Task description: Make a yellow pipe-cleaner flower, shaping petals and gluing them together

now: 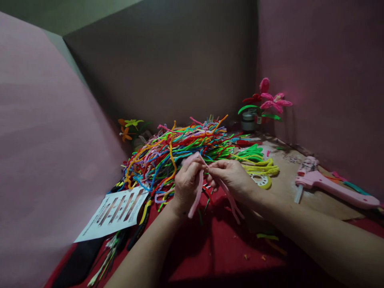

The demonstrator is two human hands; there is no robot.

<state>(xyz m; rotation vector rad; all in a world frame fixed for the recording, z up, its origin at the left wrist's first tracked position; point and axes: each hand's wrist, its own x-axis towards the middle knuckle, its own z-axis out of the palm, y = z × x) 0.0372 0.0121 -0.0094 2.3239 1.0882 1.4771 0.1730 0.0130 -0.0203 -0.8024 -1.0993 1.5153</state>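
Note:
Pale pink pipe cleaners (pixel 196 196) are bent between my two hands, with loose ends hanging down on both sides. My left hand (pixel 187 182) is closed around them near a fold at the top. The fingers of my right hand (pixel 226 175) pinch the same strands, close to the left fingertips, and more pink ends (pixel 232 202) trail below that hand. Just behind both hands lies a large heap of many-coloured pipe cleaners (pixel 162 154). Exactly how the pink strands cross between the fingers is too small to tell.
At right, a pink glue gun (pixel 336 190) lies on a brown board (pixel 288 192), with a yellow tape roll (pixel 264 181) nearer the hands. Pliers (pixel 144 220) and a printed sheet (pixel 115 212) sit at left. Pink flowers (pixel 274 102) stand in a small pot (pixel 248 121) behind.

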